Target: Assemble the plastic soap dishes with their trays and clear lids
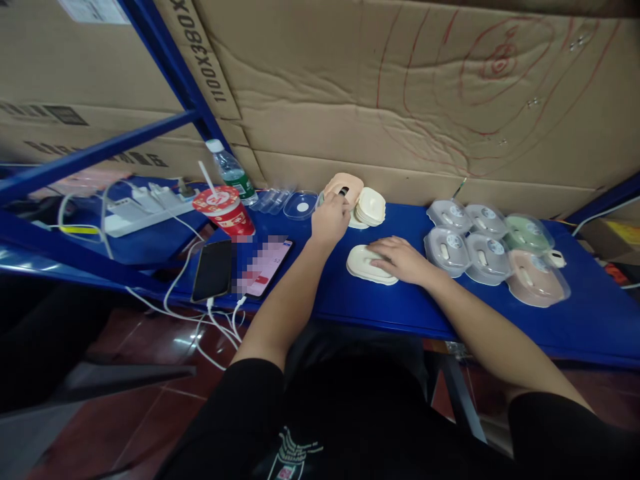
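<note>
My right hand (403, 259) lies over the right part of a flat, cream, rounded plastic piece (361, 265) on the blue table, its fingers stretched across the top. Further back, my left hand (330, 219) is closed, fingers curled down beside a peach-coloured plastic piece (349, 181). A small dark spot shows at those fingertips; whether it is an opening or an object I cannot make out. Against the peach piece stands a small stack of cream rounded pieces (371, 203). A clear lid-like piece (300, 205) with a white round label lies left of my left hand.
Several clear-covered containers (487, 253) in grey, green and pink stand at the right. To the left are a red cup (225, 212) with a straw, a water bottle (233, 175), two phones (213, 270) on white cables and a power strip (147, 212). Cardboard (320, 87) walls the back.
</note>
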### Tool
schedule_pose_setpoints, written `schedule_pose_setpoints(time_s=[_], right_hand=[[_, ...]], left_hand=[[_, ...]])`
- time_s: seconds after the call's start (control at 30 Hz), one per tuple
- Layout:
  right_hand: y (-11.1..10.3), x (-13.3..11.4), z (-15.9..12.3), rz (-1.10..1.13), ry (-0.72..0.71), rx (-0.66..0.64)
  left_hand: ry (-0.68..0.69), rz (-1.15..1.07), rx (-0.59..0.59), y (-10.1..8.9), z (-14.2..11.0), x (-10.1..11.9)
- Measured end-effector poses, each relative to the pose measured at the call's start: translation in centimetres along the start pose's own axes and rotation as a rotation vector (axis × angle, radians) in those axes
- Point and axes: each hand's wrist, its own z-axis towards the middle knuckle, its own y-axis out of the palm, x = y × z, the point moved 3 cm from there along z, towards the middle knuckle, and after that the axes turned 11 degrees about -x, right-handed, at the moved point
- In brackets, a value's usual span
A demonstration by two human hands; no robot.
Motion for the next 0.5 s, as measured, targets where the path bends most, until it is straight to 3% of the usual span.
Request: schedule_pose_setpoints(time_s=[0.23, 0.37, 0.5], right_hand=[[-1.1, 0.3, -0.3, 0.021, 0.108, 0.162], [-1.9, 0.5, -0.9, 0.088, 0.189, 0.341], [-2.6, 1.0, -1.5, 0.152, 0.313, 0.506]], left_hand=[[0.123, -0.173, 0.169, 0.2, 0.5, -0.5], [0.259, -0.222, 0.277, 0.0, 0.3, -0.1], [0.330, -0.160, 0.287, -0.5, -0.7, 1.1]])
